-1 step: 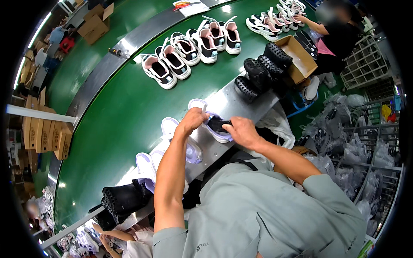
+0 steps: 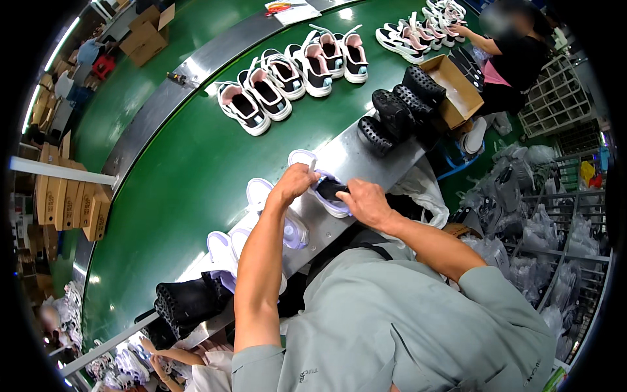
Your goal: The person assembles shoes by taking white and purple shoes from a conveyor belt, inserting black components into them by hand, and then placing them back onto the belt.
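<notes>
A white and lilac sneaker (image 2: 334,208) sits tilted at the metal edge of the bench, in front of my body. My left hand (image 2: 295,183) is closed on the tongue at the sneaker's opening. With bent fingers my right hand (image 2: 366,201) pinches the end of a black insole (image 2: 332,190), which lies partly inside the shoe. The fingertips of both hands are partly hidden. More white and lilac sneakers (image 2: 260,189) stand left of my left forearm, which covers some of them.
Black-and-white sneakers with pink linings (image 2: 261,95) stand in a row on the green conveyor (image 2: 176,170). Black studded blocks (image 2: 394,111) and a cardboard box (image 2: 457,91) are to the right, more black blocks (image 2: 189,304) at lower left. A co-worker (image 2: 516,59) handles shoes at far right.
</notes>
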The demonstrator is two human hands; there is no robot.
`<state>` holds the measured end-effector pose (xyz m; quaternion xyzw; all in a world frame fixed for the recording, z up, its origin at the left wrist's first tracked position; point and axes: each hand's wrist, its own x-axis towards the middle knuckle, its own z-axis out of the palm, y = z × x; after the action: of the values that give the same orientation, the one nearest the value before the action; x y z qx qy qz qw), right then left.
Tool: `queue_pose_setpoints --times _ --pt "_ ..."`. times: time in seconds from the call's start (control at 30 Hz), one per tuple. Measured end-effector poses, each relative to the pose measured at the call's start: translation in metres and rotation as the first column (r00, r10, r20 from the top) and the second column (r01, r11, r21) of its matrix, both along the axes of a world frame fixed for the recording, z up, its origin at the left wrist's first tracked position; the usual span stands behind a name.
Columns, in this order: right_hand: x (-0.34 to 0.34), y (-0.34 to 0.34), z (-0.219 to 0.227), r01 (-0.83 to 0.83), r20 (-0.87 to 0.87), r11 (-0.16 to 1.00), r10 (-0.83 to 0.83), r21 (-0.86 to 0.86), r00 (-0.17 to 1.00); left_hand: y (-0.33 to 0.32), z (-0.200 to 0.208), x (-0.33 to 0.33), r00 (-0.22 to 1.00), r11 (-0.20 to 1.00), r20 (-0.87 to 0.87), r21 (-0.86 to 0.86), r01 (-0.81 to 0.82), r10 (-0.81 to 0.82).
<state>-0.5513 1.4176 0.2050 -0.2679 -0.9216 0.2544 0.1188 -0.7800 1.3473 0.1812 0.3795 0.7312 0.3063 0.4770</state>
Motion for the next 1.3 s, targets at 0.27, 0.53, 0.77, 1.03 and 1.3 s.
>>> queue_pose_setpoints --times 0.27,0.53,0.77,1.03,1.3 --pt "-0.015 -0.01 -0.009 -0.106 0.073 0.994 0.108 -0.029 0.991 -0.017 -0.021 0.011 0.952 0.944 -0.187 0.271 -0.188 0.243" --pt "-0.008 0.022 -0.018 0.136 0.059 0.903 -0.122 -0.407 0.991 -0.028 -0.01 0.104 0.889 0.898 -0.123 0.069 -0.436 0.441" --pt "-0.037 0.026 -0.039 0.013 0.215 0.991 0.017 -0.136 0.976 -0.009 -0.024 0.122 0.732 0.786 -0.352 0.017 -0.618 0.584" --pt "-0.049 0.033 -0.046 0.126 0.29 0.944 -0.034 -0.305 0.956 -0.012 -0.036 0.124 0.739 0.78 -0.317 0.004 -0.626 0.595" --pt "-0.044 0.049 -0.047 -0.219 0.173 0.971 0.233 -0.099 0.957 -0.005 -0.05 0.134 0.717 0.78 -0.346 0.076 -0.622 0.605"
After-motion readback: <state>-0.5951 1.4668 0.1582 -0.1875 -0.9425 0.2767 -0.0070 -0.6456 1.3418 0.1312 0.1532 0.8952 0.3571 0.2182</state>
